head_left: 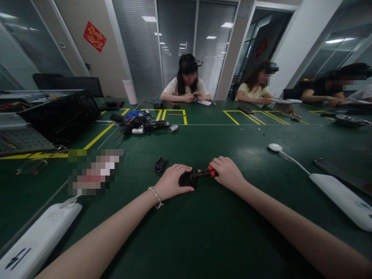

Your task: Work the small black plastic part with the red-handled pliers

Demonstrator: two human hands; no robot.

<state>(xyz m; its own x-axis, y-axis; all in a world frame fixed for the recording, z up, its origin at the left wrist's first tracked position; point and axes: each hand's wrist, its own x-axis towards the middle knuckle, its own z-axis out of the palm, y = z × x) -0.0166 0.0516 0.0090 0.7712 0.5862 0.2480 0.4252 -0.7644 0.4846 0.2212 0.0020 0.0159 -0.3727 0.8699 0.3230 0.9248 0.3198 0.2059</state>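
Left hand [173, 181] lies palm-down over a small rounded black part [186, 179], grip closed around it, pressing it onto the green surface [203, 232] just ahead of the body; likely pinned so it cannot turn. Right hand [228, 172] has its grip closed on the red-handled pliers [207, 173], handles mostly buried in the fist, dark nose pointing left and touching the black part; whether the nose bites it or only rests against it cannot be told. Forearms lie low, probably for steadiness. A second black piece [160, 164] lies apart, left of the hands. White power bank [340, 199] at right; tool pile [139, 124] farther back
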